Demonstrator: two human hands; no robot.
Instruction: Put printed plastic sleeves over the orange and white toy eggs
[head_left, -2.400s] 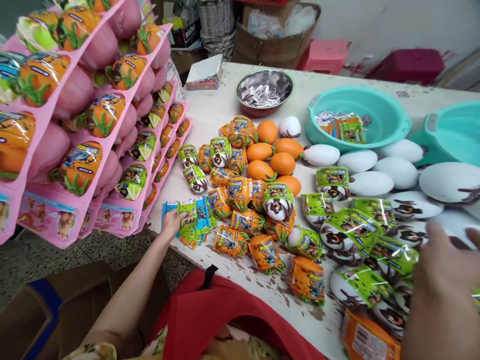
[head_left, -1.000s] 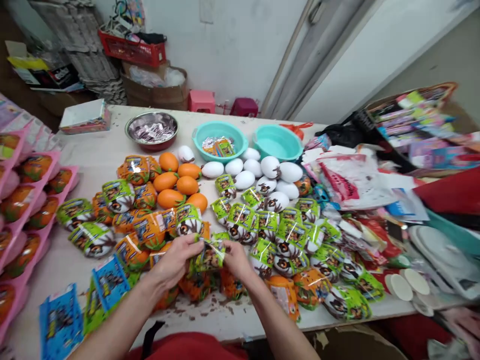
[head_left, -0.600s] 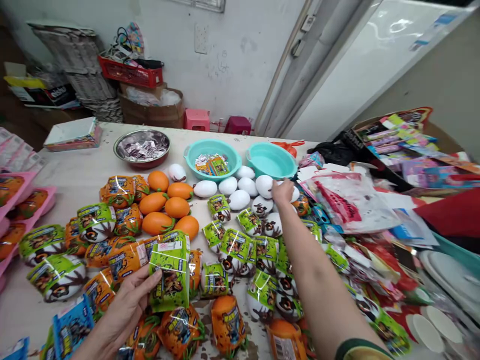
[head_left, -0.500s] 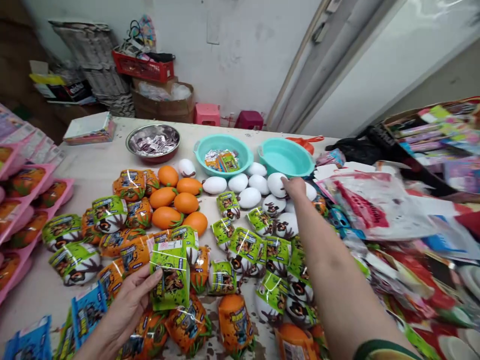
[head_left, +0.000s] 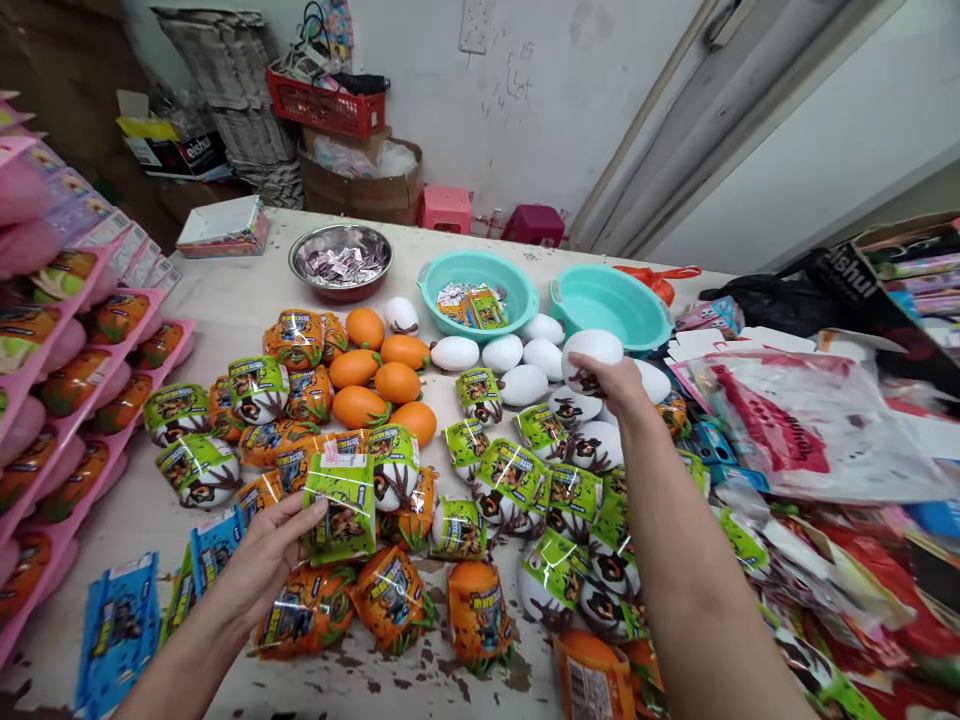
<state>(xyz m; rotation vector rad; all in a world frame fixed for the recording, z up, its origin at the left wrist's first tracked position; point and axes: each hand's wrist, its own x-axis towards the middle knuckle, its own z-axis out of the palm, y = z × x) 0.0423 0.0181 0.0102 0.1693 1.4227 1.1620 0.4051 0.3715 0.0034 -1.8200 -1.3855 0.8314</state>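
My left hand [head_left: 266, 555] holds an empty green printed bag [head_left: 341, 505] upright above the pile near the table's front. My right hand [head_left: 611, 380] reaches far across and grips a white toy egg [head_left: 592, 355], lifted just above the other bare white eggs [head_left: 499, 355]. Bare orange eggs [head_left: 375, 380] lie to the left of them. Wrapped eggs in green bags [head_left: 517, 470] and wrapped eggs in orange bags [head_left: 390, 600] cover the table around both hands.
Two teal basins [head_left: 611, 300] and a steel bowl [head_left: 341, 260] of small packets stand at the back. Pink display trays [head_left: 82, 370] filled with wrapped eggs rise at the left. Blue bags [head_left: 120, 625] lie front left. Loose plastic packaging [head_left: 810, 430] is heaped at the right.
My left hand picked a green bag from the front-left stack and both hands handled it. My right hand then reached to the white eggs and has now lifted one.
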